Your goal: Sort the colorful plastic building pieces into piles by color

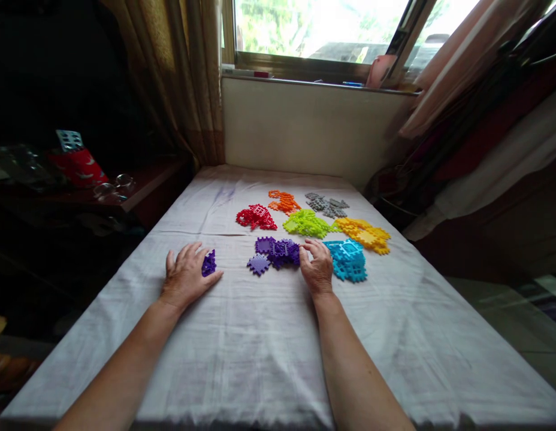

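Note:
My left hand (187,274) rests on the cloth at the left, its fingers spread around a small purple piece (209,263) partly hidden by the hand. Several purple toothed pieces (280,251) lie in a pile in the middle, with one flat purple piece (259,264) at its near left. At the pile's right edge is my right hand (317,266), thumb and forefinger brought together on the purple pieces; what lies between the fingertips is too small to make out. Beside it on the right sits a blue pile (350,260).
Farther back on the white cloth (260,359) are red (256,216), orange (284,202), grey (327,205), lime green (307,222) and yellow (363,233) piles. A dark side table (143,191) with glasses stands left. Clothes hang at the right.

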